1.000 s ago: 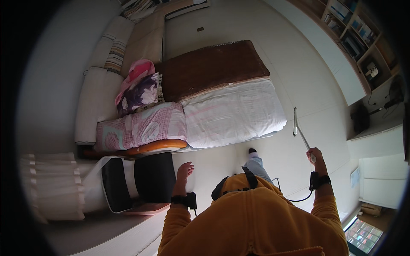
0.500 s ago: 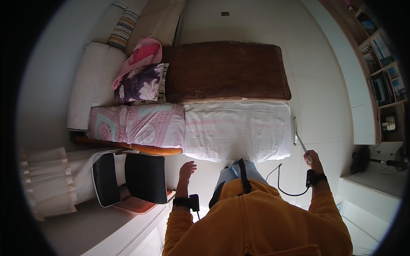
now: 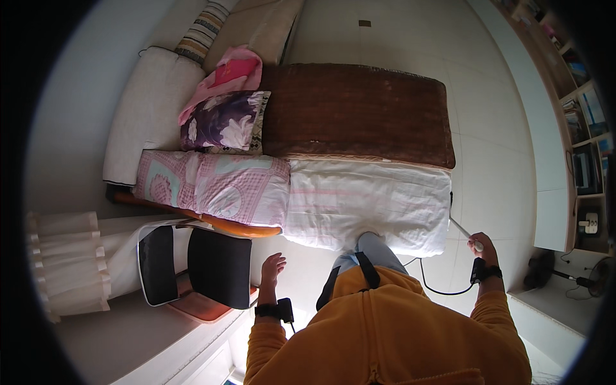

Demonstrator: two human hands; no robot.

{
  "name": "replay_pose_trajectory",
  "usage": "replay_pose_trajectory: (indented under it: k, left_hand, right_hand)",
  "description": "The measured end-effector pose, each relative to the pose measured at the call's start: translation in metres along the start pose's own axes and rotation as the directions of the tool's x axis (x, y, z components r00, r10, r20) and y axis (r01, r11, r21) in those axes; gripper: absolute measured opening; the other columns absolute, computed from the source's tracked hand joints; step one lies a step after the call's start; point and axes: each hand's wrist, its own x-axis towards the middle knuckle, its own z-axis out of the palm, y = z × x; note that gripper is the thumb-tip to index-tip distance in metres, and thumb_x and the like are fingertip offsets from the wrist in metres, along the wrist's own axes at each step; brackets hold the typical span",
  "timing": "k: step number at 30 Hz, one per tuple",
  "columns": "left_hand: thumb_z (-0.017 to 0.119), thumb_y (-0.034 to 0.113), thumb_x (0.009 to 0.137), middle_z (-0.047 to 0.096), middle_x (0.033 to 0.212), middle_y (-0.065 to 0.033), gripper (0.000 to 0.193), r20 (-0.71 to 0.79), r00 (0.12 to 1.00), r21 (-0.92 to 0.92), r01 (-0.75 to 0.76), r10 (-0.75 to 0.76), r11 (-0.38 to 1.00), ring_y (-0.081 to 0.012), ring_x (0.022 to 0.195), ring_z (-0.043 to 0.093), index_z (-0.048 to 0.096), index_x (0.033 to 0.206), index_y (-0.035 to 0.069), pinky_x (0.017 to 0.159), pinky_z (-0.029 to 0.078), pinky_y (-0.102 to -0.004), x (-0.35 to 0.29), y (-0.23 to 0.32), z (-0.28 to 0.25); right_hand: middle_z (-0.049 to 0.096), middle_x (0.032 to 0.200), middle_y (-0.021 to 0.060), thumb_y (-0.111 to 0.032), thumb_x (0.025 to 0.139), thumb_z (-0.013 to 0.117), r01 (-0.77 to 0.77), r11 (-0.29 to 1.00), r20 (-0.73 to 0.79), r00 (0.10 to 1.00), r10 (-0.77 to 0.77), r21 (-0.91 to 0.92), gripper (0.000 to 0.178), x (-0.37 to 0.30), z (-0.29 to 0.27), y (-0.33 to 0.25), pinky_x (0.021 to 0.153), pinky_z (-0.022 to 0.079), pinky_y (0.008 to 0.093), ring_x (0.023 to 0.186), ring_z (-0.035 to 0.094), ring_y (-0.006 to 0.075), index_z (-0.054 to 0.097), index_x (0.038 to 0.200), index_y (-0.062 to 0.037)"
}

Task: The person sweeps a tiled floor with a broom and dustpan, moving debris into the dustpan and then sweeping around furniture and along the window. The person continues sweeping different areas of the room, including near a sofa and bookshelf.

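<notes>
My right hand (image 3: 485, 246) is closed around the pale handle of a mop (image 3: 461, 228). The handle slants away toward the foot end of the bed. Most of the mop's flat head is hidden beside or under the bed's edge; a dark sliver of it shows. To the left of my body, my left hand (image 3: 274, 265) hangs open in the air with its fingers loosely bent, holding nothing. It is nearest the black chair (image 3: 220, 269). A bed with a white sheet (image 3: 372, 202) lies just ahead, and my leg is close against its near side.
Beyond the white sheet lies a brown mat (image 3: 359, 119). Pink bedding (image 3: 240, 192) and a purple floral pillow (image 3: 221, 122) are at the left. Shelves (image 3: 587, 160) and a fan (image 3: 542, 269) stand at the right. A black cable (image 3: 443, 292) loops near my right wrist.
The mop's head has gone from plain view on the floor to mostly hidden at the bed's foot edge. My right hand still grips the handle. The whole view has shifted slightly.
</notes>
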Motion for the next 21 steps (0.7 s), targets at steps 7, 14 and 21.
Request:
replay_pose_trajectory:
  k: [7,14,21]
  left_hand:
    - [0.042,0.015,0.078,0.055,0.083,-0.0072,0.023,0.032,0.991,-0.008,-0.133,0.134,0.991,-0.0120,0.068,0.052,0.048,0.098,0.004,0.058,0.039,-0.0209,0.008,-0.026,-0.036]
    - [0.042,0.015,0.077,0.055,0.084,-0.0073,0.024,0.056,0.984,-0.001,-0.170,0.170,0.985,-0.0120,0.067,0.052,0.047,0.099,0.004,0.058,0.039,-0.0209,0.010,-0.067,-0.064]
    - [0.043,0.015,0.077,0.056,0.082,-0.0066,0.023,0.126,0.992,0.158,-0.028,0.008,0.987,-0.0123,0.069,0.053,0.050,0.096,0.005,0.060,0.040,-0.0224,-0.063,-0.111,-0.074]
  right_hand:
    - [0.047,0.061,0.0125,-0.007,0.067,0.048,0.386,0.911,0.091,0.922,-0.376,-0.147,0.010,-0.059,-0.019,0.066,0.042,0.040,0.0155,0.050,0.048,0.0123,0.045,0.068,0.0030]
    - [0.045,0.059,0.0112,-0.004,0.066,0.044,0.267,0.960,0.000,0.963,-0.268,0.090,0.008,-0.093,-0.053,0.145,0.038,0.038,0.0136,0.048,0.046,0.0101,0.043,0.063,0.0034]
    - [0.041,0.047,0.0050,-0.008,0.065,0.042,-0.264,0.950,-0.261,0.941,0.216,-0.168,0.010,-0.132,-0.098,0.193,0.030,0.033,0.0185,0.032,0.037,0.0082,0.040,0.056,-0.0025]
